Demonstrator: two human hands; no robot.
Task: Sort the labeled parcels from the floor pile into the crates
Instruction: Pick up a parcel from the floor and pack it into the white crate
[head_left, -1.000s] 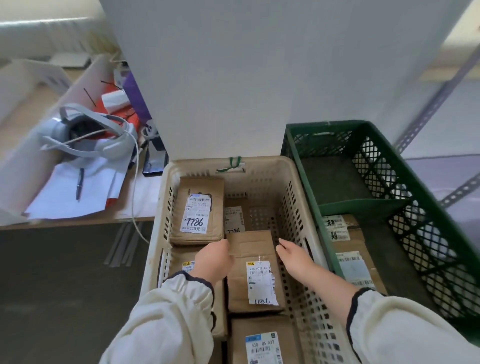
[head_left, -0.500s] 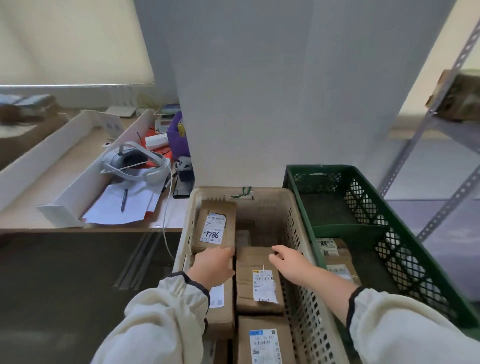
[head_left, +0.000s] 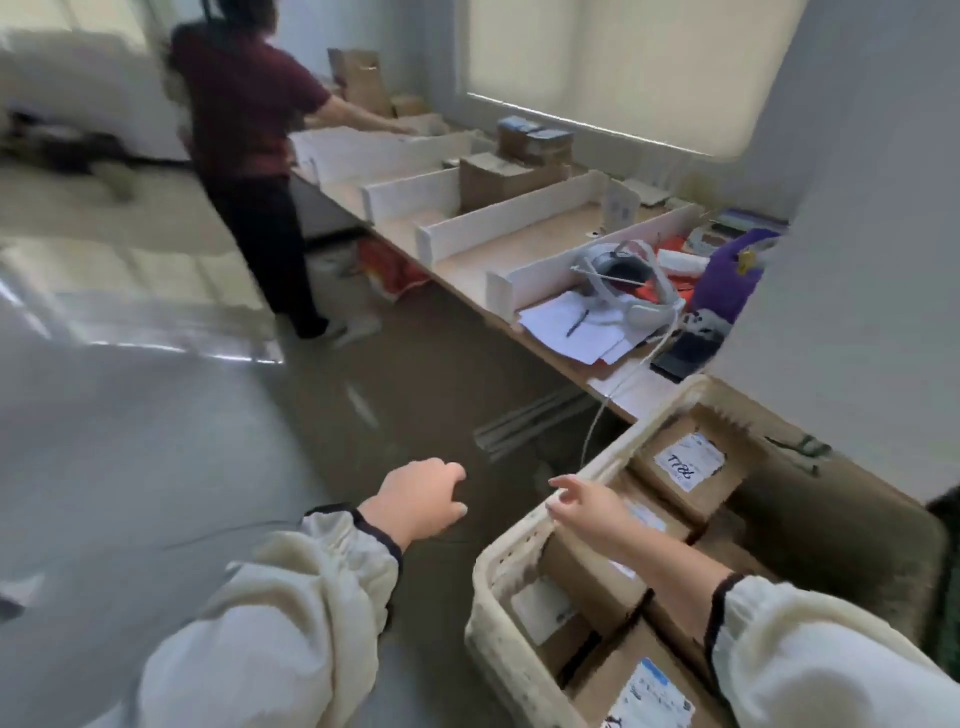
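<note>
Left hand (head_left: 423, 501) loosely curled, right hand (head_left: 587, 506) fingers spread, both empty over beige crate (head_left: 506, 561) rim; parcels (head_left: 685, 467) lie labels-up for reading.

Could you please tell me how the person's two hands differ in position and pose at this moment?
The left hand hangs over the bare floor, outside the cream crate; the right hand is above that crate's rim. The left hand's fingers are curled loosely; the right hand's are spread open. Both are empty and wear cream sleeves.
</note>
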